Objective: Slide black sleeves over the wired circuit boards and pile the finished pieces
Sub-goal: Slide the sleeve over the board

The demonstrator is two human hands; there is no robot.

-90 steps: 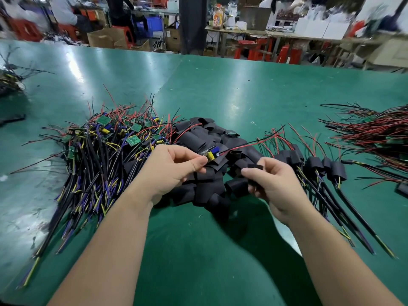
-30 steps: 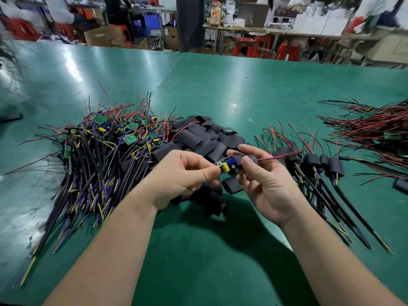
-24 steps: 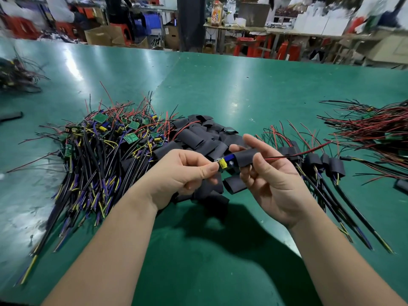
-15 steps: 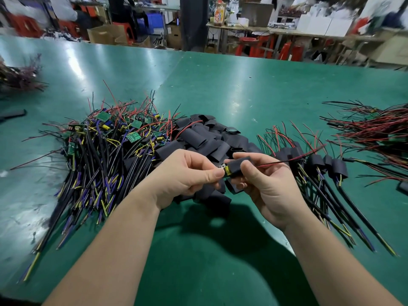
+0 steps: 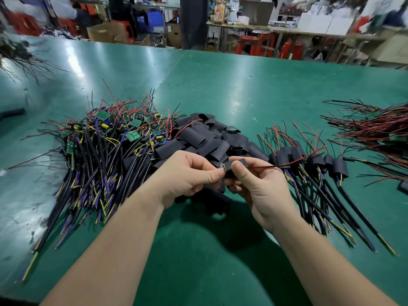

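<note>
My left hand pinches the end of a wired circuit board, of which only a small yellow and metal tip shows. My right hand grips a black sleeve that covers most of that board; its red and black wires run out to the right. Behind my hands lies a heap of loose black sleeves. A pile of bare green boards with wires lies to the left. Sleeved pieces lie in a row to the right.
Everything lies on a green table. A bundle of red and black wires lies at the far right, another dark bundle at the far left. A short black tube lies near the left edge. Boxes and benches stand beyond the table.
The black sleeve has slid leftward over the board: its blue and yellow parts showed a second ago, now only the tip shows. Both hands have stayed close together over the sleeve heap.
</note>
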